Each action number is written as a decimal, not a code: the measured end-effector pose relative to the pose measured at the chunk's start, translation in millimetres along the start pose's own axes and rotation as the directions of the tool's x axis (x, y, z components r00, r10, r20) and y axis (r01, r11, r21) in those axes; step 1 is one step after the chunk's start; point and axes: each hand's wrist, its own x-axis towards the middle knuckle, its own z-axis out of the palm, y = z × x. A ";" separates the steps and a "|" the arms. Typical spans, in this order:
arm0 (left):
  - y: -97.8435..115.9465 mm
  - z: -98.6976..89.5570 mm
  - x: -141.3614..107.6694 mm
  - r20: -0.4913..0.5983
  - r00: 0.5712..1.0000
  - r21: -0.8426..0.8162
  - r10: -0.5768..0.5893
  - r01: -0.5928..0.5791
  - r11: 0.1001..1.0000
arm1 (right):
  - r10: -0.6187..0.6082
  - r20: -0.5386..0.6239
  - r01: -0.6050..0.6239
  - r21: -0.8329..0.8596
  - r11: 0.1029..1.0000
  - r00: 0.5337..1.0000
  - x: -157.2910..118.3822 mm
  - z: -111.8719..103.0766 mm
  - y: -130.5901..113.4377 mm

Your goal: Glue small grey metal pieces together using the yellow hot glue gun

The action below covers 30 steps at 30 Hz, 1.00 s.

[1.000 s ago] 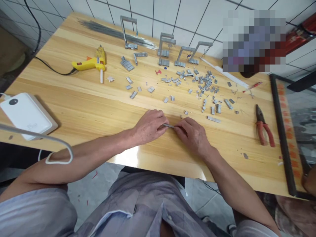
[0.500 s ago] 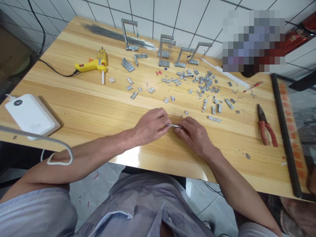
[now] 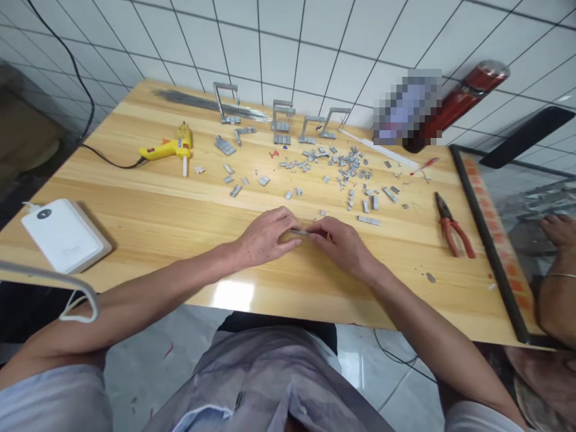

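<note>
A thin grey strip spans the gap between my two hands, just above the wooden table. My left hand pinches its left end between thumb and fingers. At the right end, the fingertips of my right hand are closed on the same strip. Beyond the hands lie many small grey pieces, scattered on the wood. Several small grey frames stand behind them, one of them at the back left. A flat grey piece lies to the upper right of my right hand.
A yellow glue gun and a white power bank are on the left. Red-handled pliers lie right, beside a black-edged panel. A red flask leans at the back. Another person's hand shows at far right.
The head view has shifted, showing more wall and the other person's hand at the right. My hands have come closer together, still holding the strip.
</note>
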 end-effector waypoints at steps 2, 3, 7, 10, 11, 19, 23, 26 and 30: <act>0.3 -3.8 5.2 0.051 0.997 -0.011 -0.052 0.053 0.999 | -0.076 -0.054 0.074 -0.042 0.996 0.996 1.7 -0.6 -0.2; 0.0 -5.5 8.6 0.075 0.995 -0.017 -0.069 0.071 0.997 | -0.121 -0.078 0.116 -0.067 0.991 0.990 2.4 -0.6 0.6; -3.2 -9.3 25.2 0.165 0.984 -0.043 -0.058 0.066 0.997 | -0.287 -0.147 0.259 -0.186 0.948 0.947 4.9 0.4 10.0; -4.8 -7.1 36.0 0.167 0.983 -0.038 -0.079 0.086 0.996 | -0.346 -0.200 0.296 -0.241 0.924 0.917 6.1 1.6 20.1; -5.0 -5.4 38.2 0.152 0.985 -0.039 -0.085 0.092 0.995 | -0.355 -0.214 0.302 -0.247 0.921 0.910 6.2 2.2 23.2; -13.0 7.6 31.7 -0.029 0.999 -0.074 0.018 -0.021 0.997 | -0.318 -0.238 0.254 -0.265 0.930 0.918 -1.9 5.6 37.5; -16.4 8.7 27.9 -0.045 0.999 -0.064 0.015 -0.018 0.998 | -0.292 -0.249 0.232 -0.243 0.942 0.923 -5.3 4.3 38.6; -16.7 8.4 27.1 -0.045 0.999 -0.079 0.005 -0.008 0.997 | -0.293 -0.240 0.239 -0.228 0.944 0.926 -5.9 4.7 39.5; -17.4 7.6 26.7 -0.031 0.999 -0.078 0.041 -0.043 0.996 | -0.329 -0.242 0.274 -0.233 0.933 0.913 -5.7 7.2 40.8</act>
